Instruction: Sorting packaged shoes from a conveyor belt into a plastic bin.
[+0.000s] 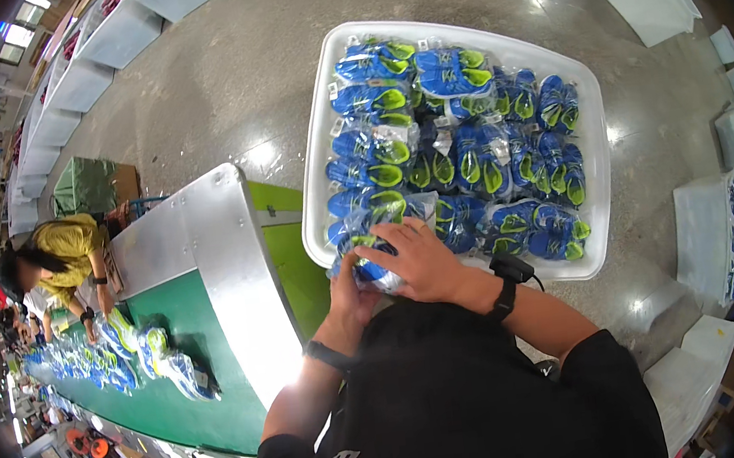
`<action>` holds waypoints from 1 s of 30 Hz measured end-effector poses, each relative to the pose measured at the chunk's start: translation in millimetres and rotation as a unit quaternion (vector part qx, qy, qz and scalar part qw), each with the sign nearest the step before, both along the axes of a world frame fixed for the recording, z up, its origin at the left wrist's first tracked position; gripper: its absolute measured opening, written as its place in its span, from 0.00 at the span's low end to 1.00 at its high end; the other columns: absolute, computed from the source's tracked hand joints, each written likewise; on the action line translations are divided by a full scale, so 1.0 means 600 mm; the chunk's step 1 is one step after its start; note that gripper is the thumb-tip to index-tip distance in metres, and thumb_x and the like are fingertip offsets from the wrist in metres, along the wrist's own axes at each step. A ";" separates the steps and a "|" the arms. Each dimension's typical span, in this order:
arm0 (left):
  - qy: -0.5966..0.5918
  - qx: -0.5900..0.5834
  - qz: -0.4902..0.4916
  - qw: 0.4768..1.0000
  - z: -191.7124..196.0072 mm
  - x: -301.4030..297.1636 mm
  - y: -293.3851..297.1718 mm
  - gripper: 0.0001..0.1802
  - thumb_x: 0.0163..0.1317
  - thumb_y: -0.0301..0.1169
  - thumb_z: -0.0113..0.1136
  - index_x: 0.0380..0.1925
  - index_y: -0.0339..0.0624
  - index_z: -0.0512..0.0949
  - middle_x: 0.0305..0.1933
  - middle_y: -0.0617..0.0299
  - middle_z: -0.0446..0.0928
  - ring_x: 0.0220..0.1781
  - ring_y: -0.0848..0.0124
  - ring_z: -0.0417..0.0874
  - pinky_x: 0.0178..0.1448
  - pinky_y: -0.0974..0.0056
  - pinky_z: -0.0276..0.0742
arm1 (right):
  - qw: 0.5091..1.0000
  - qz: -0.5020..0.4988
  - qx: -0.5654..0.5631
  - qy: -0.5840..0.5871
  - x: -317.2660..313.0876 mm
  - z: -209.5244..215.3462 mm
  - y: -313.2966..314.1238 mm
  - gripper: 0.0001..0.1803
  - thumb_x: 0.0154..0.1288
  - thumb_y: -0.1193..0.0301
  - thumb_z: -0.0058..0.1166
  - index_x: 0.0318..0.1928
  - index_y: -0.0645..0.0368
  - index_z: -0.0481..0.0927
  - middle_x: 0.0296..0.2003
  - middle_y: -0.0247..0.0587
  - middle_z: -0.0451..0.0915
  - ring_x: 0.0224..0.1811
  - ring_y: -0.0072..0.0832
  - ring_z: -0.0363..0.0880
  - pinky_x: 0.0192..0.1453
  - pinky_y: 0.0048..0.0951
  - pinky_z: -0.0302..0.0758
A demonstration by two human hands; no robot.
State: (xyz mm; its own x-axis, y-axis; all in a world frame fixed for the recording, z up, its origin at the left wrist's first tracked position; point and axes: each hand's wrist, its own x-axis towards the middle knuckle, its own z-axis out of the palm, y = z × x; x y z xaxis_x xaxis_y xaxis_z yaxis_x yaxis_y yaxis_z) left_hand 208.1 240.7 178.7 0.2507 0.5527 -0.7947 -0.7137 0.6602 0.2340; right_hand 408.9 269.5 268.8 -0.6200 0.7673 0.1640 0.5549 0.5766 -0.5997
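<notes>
Both my hands are at the near left corner of a large white bin. They close around a pair of blue shoes with lime-green linings in a clear plastic bag. My left hand grips the bag from the left side, its fingers partly hidden. From above and the right, my right hand presses over the same bag with bent fingers. Rows of similar bagged blue shoes fill the bin, some sideways, others with their openings toward me.
On my left runs a green conveyor belt with a metal end plate, carrying more bagged shoes. A co-worker in a yellow top reaches over it. White bins line the far left; others stand at right.
</notes>
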 end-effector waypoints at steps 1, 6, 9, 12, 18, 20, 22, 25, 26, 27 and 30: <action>0.025 0.011 -0.035 0.999 0.008 0.018 -0.008 0.28 0.73 0.48 0.50 0.65 0.45 0.67 0.58 0.54 0.76 0.59 0.59 0.79 0.63 0.50 0.77 | 0.999 -0.007 0.002 -0.042 0.009 -0.010 0.000 0.48 0.42 0.62 0.74 0.67 0.51 0.68 0.61 0.50 0.69 0.65 0.43 0.68 0.68 0.52 0.59; 0.115 -0.073 -0.103 0.985 0.047 0.057 0.004 0.31 0.70 0.43 0.59 0.69 0.48 0.63 0.46 0.60 0.75 0.47 0.66 0.80 0.51 0.61 0.80 | 0.996 -0.050 -0.034 -0.069 0.097 -0.042 0.037 0.36 0.42 0.68 0.69 0.57 0.54 0.73 0.48 0.46 0.73 0.54 0.45 0.73 0.60 0.49 0.67; 0.118 0.050 -0.093 0.987 0.046 0.024 0.000 0.32 0.71 0.38 0.58 0.70 0.44 0.59 0.46 0.60 0.75 0.48 0.66 0.80 0.50 0.59 0.80 | 0.987 -0.124 -0.080 -0.062 0.159 -0.024 0.082 0.29 0.43 0.70 0.65 0.50 0.56 0.73 0.43 0.45 0.72 0.50 0.47 0.73 0.55 0.47 0.69; 0.214 0.084 -0.083 0.970 0.029 -0.024 -0.014 0.30 0.71 0.37 0.57 0.70 0.42 0.61 0.46 0.60 0.75 0.47 0.67 0.80 0.50 0.60 0.79 | 0.978 -0.201 -0.044 -0.041 0.203 -0.009 0.127 0.27 0.43 0.72 0.64 0.48 0.57 0.73 0.43 0.45 0.71 0.50 0.48 0.72 0.56 0.45 0.70; 0.261 -0.039 -0.001 0.965 -0.008 -0.131 -0.111 0.27 0.72 0.37 0.56 0.66 0.39 0.65 0.46 0.58 0.76 0.46 0.67 0.79 0.49 0.61 0.78 | 0.974 -0.202 0.090 -0.052 0.273 -0.033 0.194 0.27 0.43 0.76 0.63 0.49 0.58 0.74 0.50 0.47 0.72 0.60 0.48 0.70 0.65 0.44 0.66; 0.282 -0.066 0.005 0.957 0.006 -0.137 -0.137 0.26 0.71 0.37 0.56 0.64 0.39 0.66 0.47 0.57 0.75 0.46 0.66 0.78 0.48 0.61 0.78 | 0.966 -0.220 0.093 -0.093 0.330 -0.118 0.196 0.30 0.44 0.76 0.63 0.53 0.58 0.74 0.56 0.48 0.72 0.65 0.47 0.68 0.69 0.44 0.63; 0.304 -0.093 0.016 0.948 0.012 -0.151 -0.165 0.25 0.71 0.38 0.56 0.63 0.39 0.68 0.47 0.55 0.75 0.46 0.65 0.78 0.48 0.61 0.78 | 0.937 -0.265 0.010 -0.226 0.375 -0.191 0.188 0.31 0.49 0.72 0.66 0.57 0.59 0.73 0.57 0.49 0.72 0.65 0.49 0.67 0.68 0.46 0.64; 0.321 -0.145 0.014 0.936 0.008 -0.194 -0.210 0.23 0.70 0.39 0.57 0.60 0.39 0.69 0.48 0.54 0.73 0.47 0.63 0.77 0.48 0.60 0.78 | 0.921 -0.336 -0.192 -0.046 0.435 -0.368 0.157 0.35 0.55 0.66 0.68 0.62 0.61 0.71 0.60 0.51 0.71 0.68 0.52 0.64 0.69 0.49 0.64; 0.315 -0.120 0.015 0.942 0.010 -0.215 -0.233 0.24 0.69 0.40 0.58 0.60 0.39 0.70 0.49 0.53 0.73 0.47 0.62 0.78 0.48 0.59 0.78 | 0.921 -0.336 -0.194 -0.044 0.430 -0.402 0.158 0.35 0.55 0.66 0.68 0.62 0.61 0.71 0.60 0.51 0.71 0.68 0.52 0.64 0.69 0.49 0.64; 0.307 -0.095 0.016 0.947 0.019 -0.219 -0.238 0.25 0.68 0.41 0.59 0.59 0.39 0.70 0.50 0.52 0.73 0.47 0.61 0.78 0.49 0.59 0.79 | 0.891 -0.396 -0.221 -0.012 0.420 -0.419 0.163 0.37 0.56 0.62 0.68 0.64 0.61 0.70 0.62 0.54 0.70 0.69 0.53 0.62 0.70 0.49 0.64; 0.363 -0.120 0.014 0.924 0.052 -0.221 -0.253 0.23 0.72 0.40 0.55 0.58 0.37 0.68 0.50 0.50 0.76 0.52 0.59 0.79 0.50 0.56 0.79 | 0.831 -0.495 -0.250 0.050 0.401 -0.455 0.182 0.42 0.58 0.55 0.68 0.67 0.64 0.67 0.64 0.61 0.68 0.71 0.56 0.61 0.72 0.49 0.62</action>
State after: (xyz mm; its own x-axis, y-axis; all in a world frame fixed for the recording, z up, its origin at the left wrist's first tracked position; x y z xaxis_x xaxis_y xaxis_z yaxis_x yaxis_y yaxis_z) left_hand 75.3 88.7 210.1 -0.4079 0.3367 -0.8487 -0.4437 0.7393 0.5066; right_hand 649.4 378.5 -4.5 0.3529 0.8809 -0.3153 0.5416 -0.4671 -0.6989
